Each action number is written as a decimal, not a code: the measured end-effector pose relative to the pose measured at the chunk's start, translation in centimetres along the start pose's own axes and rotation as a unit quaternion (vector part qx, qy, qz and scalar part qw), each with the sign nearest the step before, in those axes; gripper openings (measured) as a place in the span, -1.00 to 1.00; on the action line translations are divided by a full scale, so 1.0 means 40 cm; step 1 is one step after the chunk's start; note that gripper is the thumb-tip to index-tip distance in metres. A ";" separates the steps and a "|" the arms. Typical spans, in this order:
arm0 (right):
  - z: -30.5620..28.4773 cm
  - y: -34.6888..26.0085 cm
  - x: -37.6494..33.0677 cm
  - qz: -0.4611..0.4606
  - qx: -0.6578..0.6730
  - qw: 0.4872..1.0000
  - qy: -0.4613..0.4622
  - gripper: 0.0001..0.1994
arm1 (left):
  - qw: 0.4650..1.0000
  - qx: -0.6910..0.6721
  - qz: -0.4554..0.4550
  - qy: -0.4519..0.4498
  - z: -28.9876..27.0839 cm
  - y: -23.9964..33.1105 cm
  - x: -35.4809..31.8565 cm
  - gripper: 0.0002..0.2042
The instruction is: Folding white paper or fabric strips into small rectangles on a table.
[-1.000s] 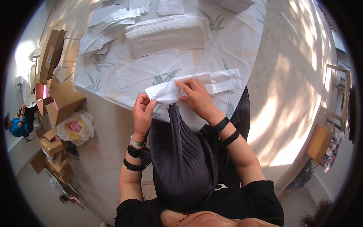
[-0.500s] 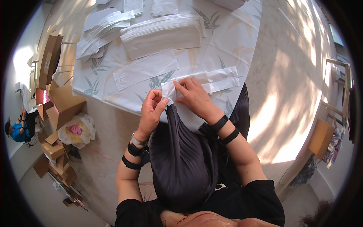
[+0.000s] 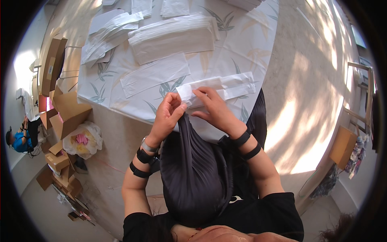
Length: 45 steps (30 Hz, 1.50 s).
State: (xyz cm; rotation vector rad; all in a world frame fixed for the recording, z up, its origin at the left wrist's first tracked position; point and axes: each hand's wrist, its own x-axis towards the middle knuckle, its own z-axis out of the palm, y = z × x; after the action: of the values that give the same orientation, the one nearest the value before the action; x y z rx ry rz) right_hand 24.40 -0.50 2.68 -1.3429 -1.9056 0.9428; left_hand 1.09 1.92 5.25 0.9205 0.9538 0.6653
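Observation:
A long, narrow white paper sleeve (image 3: pixel 238 83) lies near the front edge of the table, its left end raised slightly and creased. My left hand (image 3: pixel 166 116) pinches the lower corner of that end between thumb and fingers. Over the sleeve's middle is my right hand (image 3: pixel 219 113), with thumb and fingers spread apart and the fingertips at the paper's surface. Another flat white sleeve (image 3: pixel 155 75) rests just beyond my left hand. Behind it is a thick stack of white sleeves (image 3: pixel 173 46).
A looser pile of white sleeves (image 3: pixel 107 38) covers the table's far left. The patterned tablecloth (image 3: pixel 242 44) ends close to my lap. On the floor at left stand an open cardboard box (image 3: pixel 70 109) and a plastic bag (image 3: pixel 86 139). A person (image 3: pixel 21 139) sits at far left.
My right hand has drawn back slightly to the right, its thumb and fingers opening. The sleeve's left end and my left hand have shifted a little to the right.

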 end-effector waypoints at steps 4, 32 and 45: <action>-0.073 -0.056 0.003 0.115 0.032 0.993 0.005 -0.30 | 0.999 0.003 0.024 -0.040 0.012 -0.001 0.017 -0.80; -0.045 -0.099 0.073 0.166 0.070 0.978 0.107 -0.60 | 0.812 0.505 0.277 0.097 0.018 -0.059 0.044 -0.74; -0.061 -0.103 0.063 0.129 0.013 0.982 0.135 -0.60 | 0.814 0.506 0.268 0.097 0.029 -0.055 0.019 -0.81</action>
State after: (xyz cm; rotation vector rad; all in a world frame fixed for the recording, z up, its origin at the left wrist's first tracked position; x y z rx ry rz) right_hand 23.53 1.45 7.64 -1.6388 -1.5373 0.8526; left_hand 2.63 1.12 3.34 2.1668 1.2596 0.7164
